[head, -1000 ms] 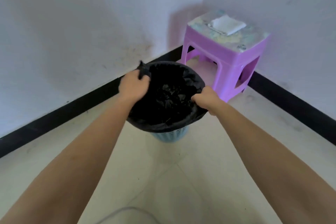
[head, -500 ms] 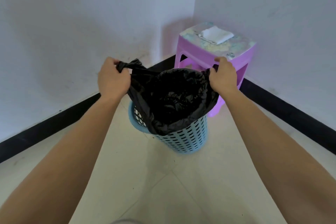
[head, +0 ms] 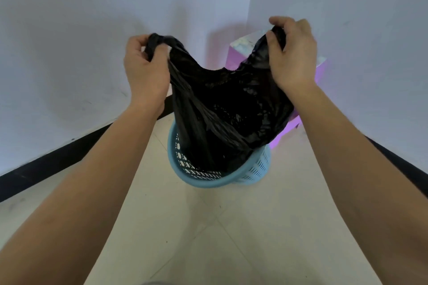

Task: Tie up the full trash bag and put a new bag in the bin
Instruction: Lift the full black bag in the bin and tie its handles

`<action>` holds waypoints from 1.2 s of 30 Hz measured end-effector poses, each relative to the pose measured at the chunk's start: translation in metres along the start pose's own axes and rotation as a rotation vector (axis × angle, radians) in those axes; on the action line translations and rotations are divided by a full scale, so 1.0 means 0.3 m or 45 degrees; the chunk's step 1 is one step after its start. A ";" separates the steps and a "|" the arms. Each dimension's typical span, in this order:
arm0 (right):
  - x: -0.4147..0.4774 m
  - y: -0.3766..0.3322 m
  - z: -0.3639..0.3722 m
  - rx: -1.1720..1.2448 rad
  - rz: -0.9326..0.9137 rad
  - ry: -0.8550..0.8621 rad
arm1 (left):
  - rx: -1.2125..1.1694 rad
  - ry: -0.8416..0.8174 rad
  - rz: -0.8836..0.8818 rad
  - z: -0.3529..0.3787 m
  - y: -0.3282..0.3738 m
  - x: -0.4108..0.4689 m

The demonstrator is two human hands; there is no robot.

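Note:
A black trash bag point(head: 227, 111) hangs stretched between my two hands, its lower part still inside the light blue perforated bin point(head: 208, 180) on the floor. My left hand point(head: 144, 69) grips the bag's left top corner in a fist. My right hand point(head: 293, 53) pinches the right top corner. The bag's mouth sags open between them. Its contents are hidden in the dark plastic.
The bin stands in a room corner with white walls and a black baseboard point(head: 46, 166). A purple plastic stool point(head: 234, 55) sits right behind the bag, mostly hidden by it. Pale floor tiles point(head: 220, 238) stretch toward me.
Both hands have risen and pulled the bag's rim off the bin. The bag now stands taller out of the bin and covers most of the stool.

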State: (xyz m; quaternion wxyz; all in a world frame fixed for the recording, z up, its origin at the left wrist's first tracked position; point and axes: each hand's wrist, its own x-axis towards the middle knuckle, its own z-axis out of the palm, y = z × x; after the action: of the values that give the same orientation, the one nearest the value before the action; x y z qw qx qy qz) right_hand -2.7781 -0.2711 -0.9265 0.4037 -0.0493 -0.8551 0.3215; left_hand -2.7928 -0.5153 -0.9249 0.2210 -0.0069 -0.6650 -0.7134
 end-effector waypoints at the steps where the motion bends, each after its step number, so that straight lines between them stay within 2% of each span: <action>1: 0.015 0.007 -0.019 -0.023 -0.011 0.079 | -0.032 0.070 -0.007 -0.013 0.001 0.020; 3: 0.027 0.023 -0.040 -0.034 0.052 0.172 | -0.068 0.157 -0.049 -0.038 -0.014 0.055; 4: 0.019 0.031 -0.033 -0.062 0.119 0.108 | -0.058 0.165 -0.098 -0.046 -0.031 0.062; 5: 0.001 0.045 -0.015 -0.145 0.190 -0.033 | -0.026 0.147 -0.164 -0.052 -0.060 0.060; 8: -0.112 0.133 0.054 -0.698 0.320 -0.569 | 0.214 0.038 -0.361 -0.062 -0.200 0.015; 11: -0.236 0.273 0.066 -1.035 0.587 -0.805 | 0.330 -0.120 -0.557 -0.059 -0.313 -0.042; 13: -0.293 0.330 0.065 -0.956 0.742 -0.847 | 0.297 -0.184 -0.668 -0.050 -0.340 -0.069; 17: -0.317 0.328 0.096 -0.703 0.625 -0.829 | 0.182 -0.109 -0.642 -0.031 -0.335 -0.075; 19: -0.293 0.286 0.096 -0.501 0.512 -0.962 | 0.173 -0.082 -0.569 -0.026 -0.314 -0.061; 22: -0.245 0.223 0.079 -0.252 0.454 -1.284 | 0.176 -0.152 -0.388 -0.015 -0.259 -0.042; 23: -0.225 0.209 0.074 -0.266 0.419 -1.291 | 0.135 -0.166 -0.353 -0.012 -0.240 -0.035; 24: -0.205 0.196 0.073 -0.339 0.342 -1.183 | 0.072 -0.164 -0.338 -0.008 -0.220 -0.027; 26: -0.170 0.174 0.070 -0.464 0.205 -0.732 | -0.063 -0.113 -0.333 -0.007 -0.184 -0.008; 28: -0.135 0.142 0.066 -0.263 0.175 -0.355 | -0.116 -0.023 -0.275 -0.014 -0.154 0.011; 29: -0.114 0.130 0.065 -0.113 0.197 -0.273 | -0.106 0.023 -0.208 -0.020 -0.139 0.020; 33: -0.078 0.109 0.051 0.320 0.376 -0.282 | 0.006 0.103 0.075 -0.054 -0.097 0.057; 36: -0.099 0.113 0.038 0.315 0.504 -0.290 | 0.181 0.138 0.117 -0.091 -0.114 0.084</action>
State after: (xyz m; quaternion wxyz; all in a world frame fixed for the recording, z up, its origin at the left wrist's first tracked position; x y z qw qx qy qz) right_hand -2.7723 -0.2605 -0.9715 0.2370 -0.1293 -0.8229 0.4999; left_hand -2.8188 -0.5483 -0.9527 0.2890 0.0170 -0.6999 -0.6530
